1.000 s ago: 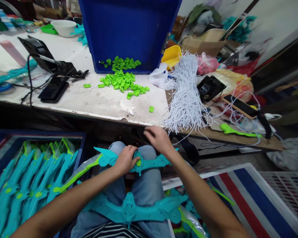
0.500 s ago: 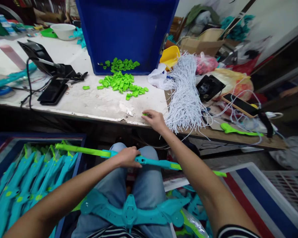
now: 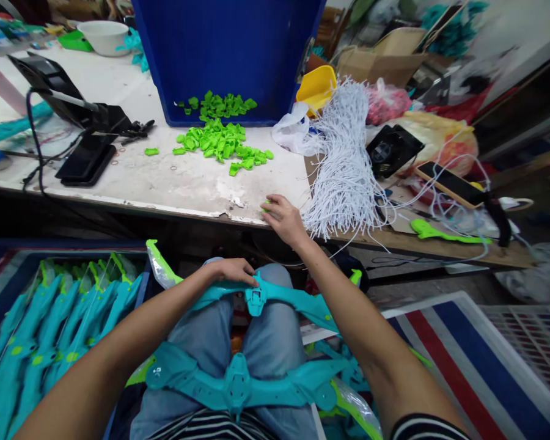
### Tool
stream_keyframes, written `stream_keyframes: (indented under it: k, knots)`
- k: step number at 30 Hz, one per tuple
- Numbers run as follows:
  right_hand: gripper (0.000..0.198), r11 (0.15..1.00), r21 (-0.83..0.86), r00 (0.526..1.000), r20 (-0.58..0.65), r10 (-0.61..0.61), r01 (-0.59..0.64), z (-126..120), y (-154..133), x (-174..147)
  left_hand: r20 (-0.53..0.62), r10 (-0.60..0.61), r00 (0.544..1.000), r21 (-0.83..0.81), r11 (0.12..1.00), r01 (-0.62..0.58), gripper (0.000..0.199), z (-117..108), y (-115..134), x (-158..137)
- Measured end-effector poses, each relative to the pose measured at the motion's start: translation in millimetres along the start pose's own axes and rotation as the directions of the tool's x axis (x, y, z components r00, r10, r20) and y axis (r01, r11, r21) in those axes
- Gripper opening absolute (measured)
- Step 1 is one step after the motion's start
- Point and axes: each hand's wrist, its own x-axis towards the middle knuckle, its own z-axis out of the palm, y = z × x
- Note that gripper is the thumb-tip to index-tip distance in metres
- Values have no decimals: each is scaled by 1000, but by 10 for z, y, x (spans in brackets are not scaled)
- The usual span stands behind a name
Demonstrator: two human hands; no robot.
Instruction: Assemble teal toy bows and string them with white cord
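My left hand (image 3: 233, 272) is closed around one arm of a teal toy bow (image 3: 293, 296) with green tips, close to its centre block, above my knees. My right hand (image 3: 285, 219) is at the table's front edge, its fingertips on a small green plastic piece (image 3: 266, 205), mostly covered by the fingers. A second teal toy bow (image 3: 275, 394) lies across my lap. On the table is a pile of the same small green pieces (image 3: 217, 139), some of them inside the tipped blue bin (image 3: 229, 61).
A bundle of white cords (image 3: 343, 165) hangs over the table edge at right. To the left, a crate (image 3: 119, 243) holds several toy bows (image 3: 41, 330). A phone (image 3: 86, 160) and black stand (image 3: 59, 91) are on the table, with a striped box (image 3: 467, 354) at lower right.
The toy bow in my left hand has turned from edge-on to show its broad face and centre block. My right hand stays by the table edge, its fingers slightly more spread.
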Motion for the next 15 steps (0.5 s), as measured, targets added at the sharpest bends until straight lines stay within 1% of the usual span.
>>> stream_keyframes:
  k: [2,4,7,9,11,13,15]
  knots:
    - [18,987,-163,998,70,7,5,-23,-18,-37,21,-43,999,-35,998,44,29,-34,15,-15]
    - [16,955,-297,995,86,58,-30,-64,-27,-47,49,-74,996,-75,994,77,29,-52,22,-31]
    - [15,920,-383,990,67,122,-87,-115,-61,-15,41,-63,997,-72,995,66,30,-48,27,-45]
    - [15,921,-376,991,39,130,-106,-131,-135,-29,20,-35,999,-45,998,36,34,-36,27,-50]
    - [17,946,-315,995,39,91,-74,-136,-264,-152,5,-13,1000,-12,1000,13,38,-25,20,-53]
    - [19,978,-207,995,96,21,-1,-130,-429,-424,-16,1,1000,20,1000,-1,41,-18,2,-53]
    - [20,993,-98,980,195,-48,68,-104,-577,-810,-43,-7,999,32,999,8,44,-9,-20,-44]
